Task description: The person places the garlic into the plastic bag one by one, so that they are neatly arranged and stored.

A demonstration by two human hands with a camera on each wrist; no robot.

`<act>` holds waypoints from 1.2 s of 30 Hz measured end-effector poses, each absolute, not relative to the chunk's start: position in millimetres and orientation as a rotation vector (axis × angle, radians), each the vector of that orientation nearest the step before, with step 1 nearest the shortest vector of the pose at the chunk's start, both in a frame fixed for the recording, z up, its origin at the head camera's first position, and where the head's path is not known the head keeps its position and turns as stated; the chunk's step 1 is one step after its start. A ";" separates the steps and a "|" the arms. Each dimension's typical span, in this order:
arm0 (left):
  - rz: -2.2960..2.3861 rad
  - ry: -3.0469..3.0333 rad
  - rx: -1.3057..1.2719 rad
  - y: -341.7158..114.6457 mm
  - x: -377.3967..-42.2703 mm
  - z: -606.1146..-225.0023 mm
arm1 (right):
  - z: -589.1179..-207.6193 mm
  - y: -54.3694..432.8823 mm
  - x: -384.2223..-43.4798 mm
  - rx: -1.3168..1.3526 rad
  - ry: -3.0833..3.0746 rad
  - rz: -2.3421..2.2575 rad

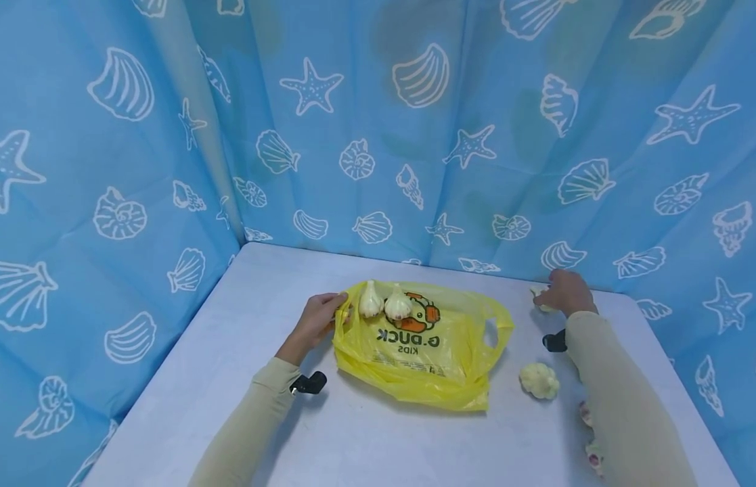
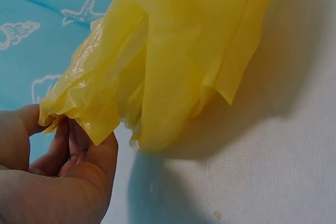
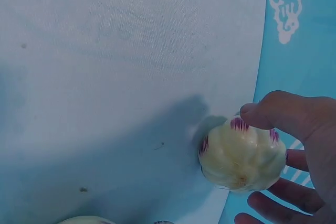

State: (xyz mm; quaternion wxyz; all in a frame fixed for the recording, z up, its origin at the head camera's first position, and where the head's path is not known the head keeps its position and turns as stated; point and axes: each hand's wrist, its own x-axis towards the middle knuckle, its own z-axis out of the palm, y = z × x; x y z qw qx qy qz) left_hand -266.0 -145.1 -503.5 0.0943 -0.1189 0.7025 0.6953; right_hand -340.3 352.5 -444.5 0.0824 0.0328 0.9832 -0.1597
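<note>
1. The hands are well apart, each busy with its own thing. The left hand (image 1: 317,319) pinches the left end of the yellow bag (image 1: 414,372), with plastic gathered between thumb and fingers. The right hand (image 1: 569,292) curls its thumb and fingers about the far garlic (image 3: 241,158); how firm that hold is, I cannot tell.
2. The bag lies mid-table, one handle loop to the right, its duck print upright but the lettering reversed. A pair of bulbs (image 1: 371,300) sits side by side at its upper left; whether inside the plastic or on top of it is unclear.
3. The near garlic (image 1: 539,381) lies just right of the bag, and two more bulbs (image 1: 594,458) show partly beside the right sleeve (image 1: 627,406).
4. The step in hand, as I judge it, is taking up the far garlic while the left hand steadies the bag.
5. The next move seems to call for a settled grip on the rounded bulb, a lift free of the surface, and a steady left pinch, since thin plastic could slide or fold.
6. The table (image 1: 365,439) has a plain white top, with a few small specks in the wrist views.
7. Blue curtain (image 1: 365,115) with white shells and starfish hangs left, behind and right.
</note>
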 end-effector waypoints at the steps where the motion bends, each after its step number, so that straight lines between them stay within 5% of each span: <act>1: 2.062 2.082 -0.352 -145.0 -266.2 -503.1 | -445.5 352.4 -340.9 0.118 2.930 -0.481; 36: 2.097 2.075 -0.348 -145.7 -266.3 -504.2 | -457.2 354.9 -334.3 0.258 2.881 -0.866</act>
